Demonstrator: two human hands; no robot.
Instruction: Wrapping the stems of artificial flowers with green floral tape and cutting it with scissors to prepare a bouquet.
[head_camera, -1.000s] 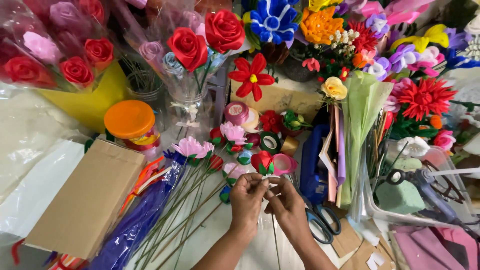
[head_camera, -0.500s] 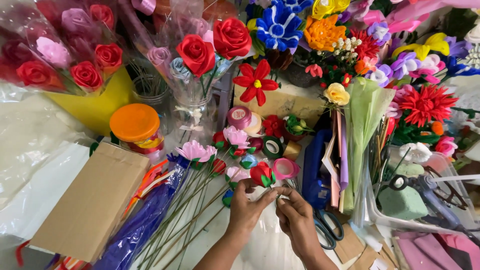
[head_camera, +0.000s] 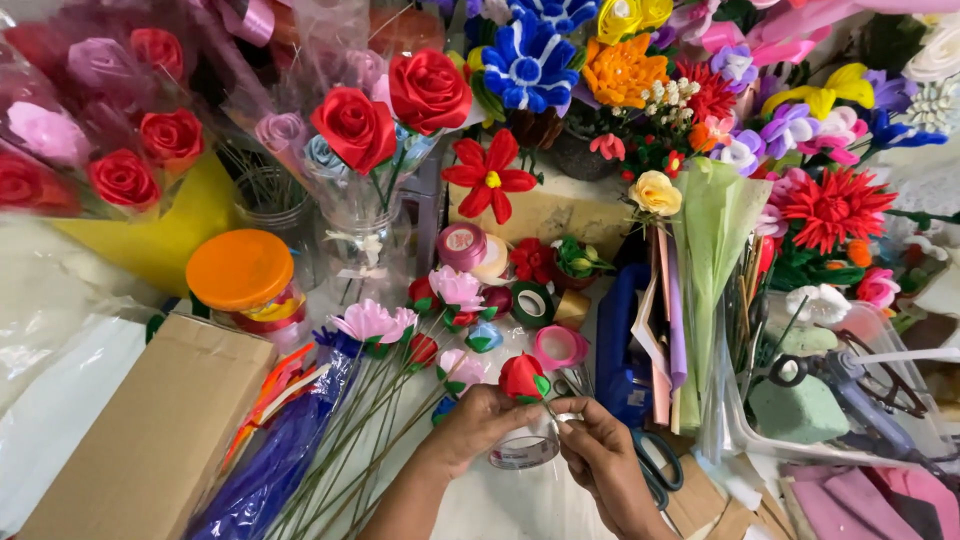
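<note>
The view looks straight down on a crowded work surface (head_camera: 500, 500), pale where it shows through near the bottom edge. No wall, floor or window is in view; clutter fills the frame to every edge. Light is bright and even, with soft shadows. Along the far side stand bunches of artificial flowers: red roses (head_camera: 390, 110) wrapped in clear film, a blue bloom (head_camera: 525, 60), an orange one (head_camera: 622, 70) and a spiky red one (head_camera: 835, 208). At the left lie a flat brown cardboard box (head_camera: 150, 430), white plastic sheets (head_camera: 60, 420) and a jar with an orange lid (head_camera: 240, 270). At the right sit green foam blocks (head_camera: 800, 410) in a clear tray.
</note>
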